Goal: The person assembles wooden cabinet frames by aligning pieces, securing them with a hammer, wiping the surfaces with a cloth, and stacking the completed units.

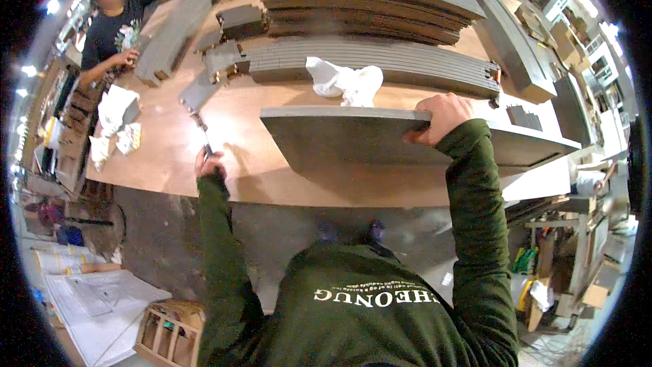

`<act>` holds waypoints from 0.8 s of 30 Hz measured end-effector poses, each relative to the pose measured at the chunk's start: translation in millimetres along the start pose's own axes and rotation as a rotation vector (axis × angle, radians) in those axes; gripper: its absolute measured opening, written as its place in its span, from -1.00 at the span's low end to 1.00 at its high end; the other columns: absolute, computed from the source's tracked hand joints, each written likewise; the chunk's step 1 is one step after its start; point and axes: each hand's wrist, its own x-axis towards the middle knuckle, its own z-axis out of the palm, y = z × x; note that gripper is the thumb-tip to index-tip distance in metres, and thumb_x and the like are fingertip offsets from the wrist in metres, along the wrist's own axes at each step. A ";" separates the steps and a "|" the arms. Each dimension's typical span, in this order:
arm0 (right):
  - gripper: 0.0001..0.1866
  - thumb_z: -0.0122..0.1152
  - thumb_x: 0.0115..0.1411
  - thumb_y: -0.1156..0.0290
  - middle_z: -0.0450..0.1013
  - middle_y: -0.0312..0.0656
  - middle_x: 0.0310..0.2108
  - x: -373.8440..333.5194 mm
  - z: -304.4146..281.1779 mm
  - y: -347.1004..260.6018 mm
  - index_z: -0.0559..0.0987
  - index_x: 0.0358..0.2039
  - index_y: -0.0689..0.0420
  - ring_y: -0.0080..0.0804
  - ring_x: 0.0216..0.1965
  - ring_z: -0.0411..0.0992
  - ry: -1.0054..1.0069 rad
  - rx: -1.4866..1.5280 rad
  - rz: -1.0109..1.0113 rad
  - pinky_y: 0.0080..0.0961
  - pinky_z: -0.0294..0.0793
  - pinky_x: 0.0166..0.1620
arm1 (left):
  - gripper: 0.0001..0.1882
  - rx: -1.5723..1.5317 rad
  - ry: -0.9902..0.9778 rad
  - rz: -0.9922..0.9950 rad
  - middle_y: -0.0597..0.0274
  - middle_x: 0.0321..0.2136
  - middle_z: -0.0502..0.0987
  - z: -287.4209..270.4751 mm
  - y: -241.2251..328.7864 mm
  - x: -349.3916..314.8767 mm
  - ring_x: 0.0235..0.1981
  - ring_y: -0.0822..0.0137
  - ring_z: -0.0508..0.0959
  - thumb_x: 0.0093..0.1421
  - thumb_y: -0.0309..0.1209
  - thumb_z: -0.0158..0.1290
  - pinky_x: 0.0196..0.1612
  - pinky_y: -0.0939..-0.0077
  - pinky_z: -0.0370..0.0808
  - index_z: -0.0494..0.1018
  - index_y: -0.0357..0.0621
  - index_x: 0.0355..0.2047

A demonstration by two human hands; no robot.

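My right hand is closed over the upper edge of a long dark grey panel, thumb on the near face. The panel stands tilted on its long edge on the wooden tabletop. To its left, my left hand is closed near the table's front edge, with a slim dark thing rising from its fingers, too blurred to name. Just beyond that hand lies a small grey piece with metal fittings. A crumpled white cloth sits behind the panel.
Stacked long grey boards fill the table's far side, with a row of grey strips before them. White crumpled cloths lie at the left. A co-worker touches grey boards at the far left. A small wooden crate stands lower left.
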 end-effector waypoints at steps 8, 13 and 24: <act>-0.49 0.33 -0.37 -0.14 0.42 -0.16 -0.66 -2.6 -6.5 -7.0 0.53 -0.64 0.07 -0.14 -0.50 0.42 -0.065 0.052 -0.040 -0.31 0.40 -0.37 | -0.64 0.186 -0.381 0.311 0.31 -0.67 0.28 15.2 131.7 -125.7 -0.72 0.52 0.31 0.16 -0.35 -0.12 -0.70 0.66 0.29 0.25 -0.30 -0.08; -0.49 0.32 -0.36 -0.15 0.42 -0.15 -0.66 -11.9 -12.3 -9.4 0.53 -0.63 0.07 -0.14 -0.50 0.42 -0.027 0.058 -0.068 -0.31 0.40 -0.38 | -0.56 0.872 -0.357 0.368 0.28 -0.64 0.40 53.6 183.2 -167.5 -0.64 0.51 0.39 0.17 -0.27 -0.16 -0.58 0.65 0.39 0.24 -0.23 0.03; -0.50 0.33 -0.38 -0.12 0.43 -0.13 -0.64 -8.6 -7.1 -7.0 0.54 -0.61 0.08 -0.15 -0.49 0.43 -0.048 0.072 -0.036 -0.31 0.41 -0.37 | -0.55 0.850 -0.202 0.538 0.37 -0.70 0.31 80.2 205.6 -173.5 -0.69 0.54 0.27 0.19 -0.24 -0.20 -0.62 0.70 0.25 0.24 -0.20 0.04</act>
